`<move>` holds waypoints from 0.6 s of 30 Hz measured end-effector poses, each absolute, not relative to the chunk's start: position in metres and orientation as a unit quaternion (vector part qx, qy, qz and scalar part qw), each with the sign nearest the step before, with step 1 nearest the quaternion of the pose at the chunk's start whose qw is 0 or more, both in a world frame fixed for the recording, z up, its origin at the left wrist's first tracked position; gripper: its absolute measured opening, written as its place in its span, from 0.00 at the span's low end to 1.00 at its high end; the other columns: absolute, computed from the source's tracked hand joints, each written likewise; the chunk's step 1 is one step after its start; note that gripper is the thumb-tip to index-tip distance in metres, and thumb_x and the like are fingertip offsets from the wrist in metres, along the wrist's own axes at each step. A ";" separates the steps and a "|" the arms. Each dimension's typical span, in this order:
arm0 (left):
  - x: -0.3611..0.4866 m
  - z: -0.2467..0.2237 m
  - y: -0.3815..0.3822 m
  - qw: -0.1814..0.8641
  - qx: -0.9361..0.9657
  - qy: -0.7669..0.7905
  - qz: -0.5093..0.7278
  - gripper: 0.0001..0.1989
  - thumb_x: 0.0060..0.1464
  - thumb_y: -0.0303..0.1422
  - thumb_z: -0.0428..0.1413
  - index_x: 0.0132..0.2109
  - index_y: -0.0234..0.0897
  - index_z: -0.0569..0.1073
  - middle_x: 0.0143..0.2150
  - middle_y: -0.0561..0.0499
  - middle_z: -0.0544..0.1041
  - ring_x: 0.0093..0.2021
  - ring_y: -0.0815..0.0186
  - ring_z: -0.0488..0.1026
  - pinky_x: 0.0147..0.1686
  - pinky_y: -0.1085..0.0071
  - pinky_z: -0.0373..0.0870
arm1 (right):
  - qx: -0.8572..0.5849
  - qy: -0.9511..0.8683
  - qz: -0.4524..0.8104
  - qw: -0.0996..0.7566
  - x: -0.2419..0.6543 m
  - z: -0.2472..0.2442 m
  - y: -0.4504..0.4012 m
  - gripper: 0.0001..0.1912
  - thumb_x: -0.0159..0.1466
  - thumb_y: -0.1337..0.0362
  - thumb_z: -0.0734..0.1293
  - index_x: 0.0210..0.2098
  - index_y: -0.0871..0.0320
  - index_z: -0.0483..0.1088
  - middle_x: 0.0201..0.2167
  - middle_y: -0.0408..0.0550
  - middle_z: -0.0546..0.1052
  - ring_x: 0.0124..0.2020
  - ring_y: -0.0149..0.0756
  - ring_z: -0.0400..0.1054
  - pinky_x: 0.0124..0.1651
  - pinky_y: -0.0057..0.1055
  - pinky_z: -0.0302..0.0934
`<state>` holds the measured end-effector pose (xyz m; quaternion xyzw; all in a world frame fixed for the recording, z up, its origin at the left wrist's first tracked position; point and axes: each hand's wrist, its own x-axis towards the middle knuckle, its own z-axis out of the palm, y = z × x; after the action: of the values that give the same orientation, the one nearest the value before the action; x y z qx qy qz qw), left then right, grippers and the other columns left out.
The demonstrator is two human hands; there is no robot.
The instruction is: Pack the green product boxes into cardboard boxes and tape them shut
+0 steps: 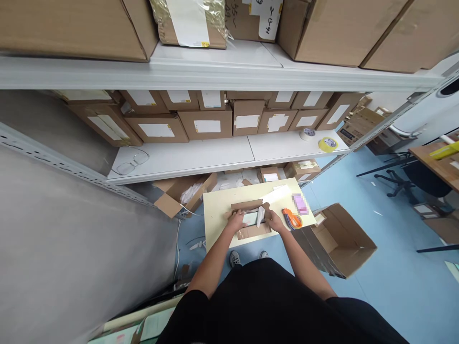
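Observation:
On a pale yellow board lies a small open cardboard box with its flaps folded out. Inside it is a pale green packet, with a piece of white paper or wrap at its right. My left hand is at the box's left end, its fingers bent around the edge beside the green packet. At the right end, my right hand has its fingers closed on the brown cardboard edge. An orange tape dispenser rests to the right of my right hand.
Behind the board stands a shelf with labelled cartons, glasses and tape rolls. A large open carton sits on the floor at right. Another open box with white material is at left. A pinkish item lies on the board.

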<state>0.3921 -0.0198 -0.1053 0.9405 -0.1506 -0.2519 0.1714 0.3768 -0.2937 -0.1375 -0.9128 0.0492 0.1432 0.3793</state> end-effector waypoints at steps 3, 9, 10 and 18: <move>0.387 -0.105 -0.019 0.226 0.951 -0.137 -0.161 0.25 0.60 0.32 0.58 0.65 0.40 0.72 0.69 0.41 0.70 0.70 0.50 0.63 0.67 0.56 0.62 | -0.904 0.066 0.146 0.395 0.377 -0.137 -0.292 0.30 0.59 0.66 0.68 0.62 0.56 0.66 0.60 0.57 0.75 0.61 0.52 0.71 0.63 0.46 0.64; 0.357 -0.128 0.022 0.331 0.926 0.180 -0.007 0.24 0.65 0.34 0.50 0.64 0.31 0.72 0.60 0.36 0.78 0.62 0.50 0.73 0.62 0.55 0.68 | -0.875 0.069 0.107 0.467 0.371 -0.142 -0.290 0.34 0.62 0.65 0.65 0.67 0.52 0.58 0.62 0.56 0.75 0.56 0.48 0.75 0.58 0.46 0.68; 0.350 -0.133 0.026 0.354 0.913 0.201 -0.040 0.24 0.65 0.37 0.50 0.63 0.31 0.73 0.56 0.36 0.80 0.59 0.50 0.76 0.59 0.56 0.71 | -0.869 0.071 0.105 0.479 0.369 -0.143 -0.288 0.35 0.62 0.64 0.65 0.69 0.51 0.56 0.62 0.56 0.75 0.55 0.47 0.76 0.58 0.46 0.69; 0.316 -0.148 0.001 0.423 0.901 -0.012 -0.096 0.39 0.50 0.35 0.65 0.69 0.38 0.67 0.75 0.40 0.61 0.76 0.49 0.55 0.73 0.54 0.55 | -0.899 0.019 0.091 0.427 0.356 -0.158 -0.278 0.40 0.61 0.57 0.66 0.72 0.55 0.57 0.69 0.56 0.68 0.71 0.56 0.58 0.72 0.55 0.53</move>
<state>0.3158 0.0014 -0.1476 0.9012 -0.0117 -0.0960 0.4226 0.3563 -0.2781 -0.1581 -0.8993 0.0187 0.0912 0.4274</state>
